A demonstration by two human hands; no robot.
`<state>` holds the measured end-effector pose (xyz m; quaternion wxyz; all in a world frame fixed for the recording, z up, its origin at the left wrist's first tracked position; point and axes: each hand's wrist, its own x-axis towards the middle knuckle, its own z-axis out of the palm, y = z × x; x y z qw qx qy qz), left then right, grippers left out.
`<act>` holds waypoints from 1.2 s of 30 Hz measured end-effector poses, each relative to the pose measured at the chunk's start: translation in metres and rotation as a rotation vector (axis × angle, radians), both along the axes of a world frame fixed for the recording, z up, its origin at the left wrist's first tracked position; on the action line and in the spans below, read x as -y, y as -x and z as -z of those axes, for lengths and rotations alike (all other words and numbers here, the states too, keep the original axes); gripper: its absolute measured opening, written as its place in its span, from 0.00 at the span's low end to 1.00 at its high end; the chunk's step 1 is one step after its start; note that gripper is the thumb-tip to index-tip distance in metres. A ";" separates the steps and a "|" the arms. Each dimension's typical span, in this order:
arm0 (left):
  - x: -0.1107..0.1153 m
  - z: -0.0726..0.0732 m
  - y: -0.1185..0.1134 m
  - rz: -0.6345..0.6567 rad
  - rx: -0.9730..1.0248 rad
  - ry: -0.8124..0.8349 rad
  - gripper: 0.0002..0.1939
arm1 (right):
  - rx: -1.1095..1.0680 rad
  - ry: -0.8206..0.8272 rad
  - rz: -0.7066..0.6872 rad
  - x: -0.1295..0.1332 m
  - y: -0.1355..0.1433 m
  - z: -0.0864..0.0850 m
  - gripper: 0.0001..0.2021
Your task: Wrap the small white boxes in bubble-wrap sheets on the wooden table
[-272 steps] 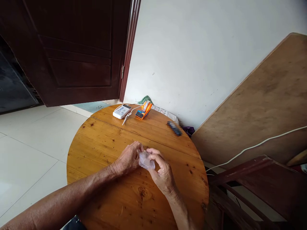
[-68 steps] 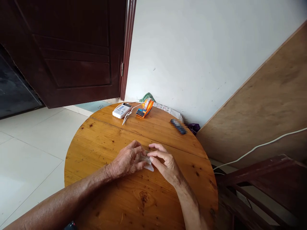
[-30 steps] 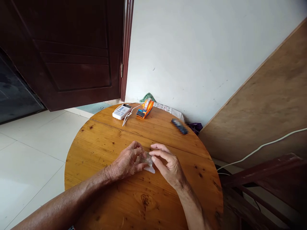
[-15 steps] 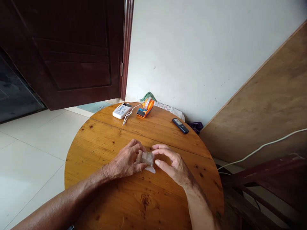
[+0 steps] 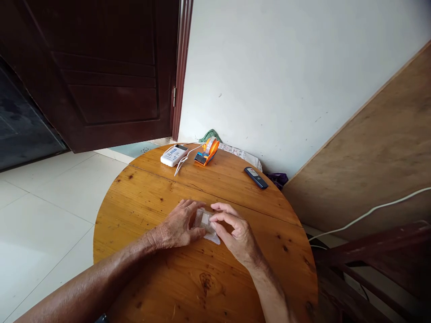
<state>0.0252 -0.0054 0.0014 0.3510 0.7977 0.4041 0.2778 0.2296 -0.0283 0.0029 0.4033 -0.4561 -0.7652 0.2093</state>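
Observation:
A small, flat packet in clear, wrinkled plastic (image 5: 204,220) lies on the round wooden table (image 5: 134,211) between my hands. A pale patch shows on its upper face; what is inside is hard to make out. My left hand (image 5: 182,224) grips the packet's left side, thumb at the near edge and fingers at the far edge. At the right edge, my right hand (image 5: 239,233) pinches the plastic between thumb and index finger, its other fingers curved above. A loose flap of plastic sticks out toward me.
Toward the back of the table are a white box-shaped device (image 5: 173,155) with a white cable (image 5: 181,165), an orange tape dispenser (image 5: 208,151) and a dark blue remote control (image 5: 256,177). Behind stands a white wall (image 5: 269,80); a dark red door (image 5: 114,89) is at the left.
My right hand has moved left onto the packet's right edge, its thumb and index finger coming together. The packet now lies flatter. The view has shifted slightly.

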 end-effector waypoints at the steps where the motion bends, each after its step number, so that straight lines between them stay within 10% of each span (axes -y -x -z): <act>1: 0.000 0.000 0.000 0.002 -0.009 0.000 0.30 | -0.011 -0.010 0.013 0.000 0.002 0.001 0.06; 26: 0.010 0.007 -0.014 0.118 0.418 0.472 0.47 | -0.646 0.408 0.238 -0.007 -0.018 -0.004 0.24; 36: 0.009 0.022 -0.017 0.114 0.396 0.214 0.50 | -0.564 0.489 0.173 -0.008 -0.002 0.003 0.18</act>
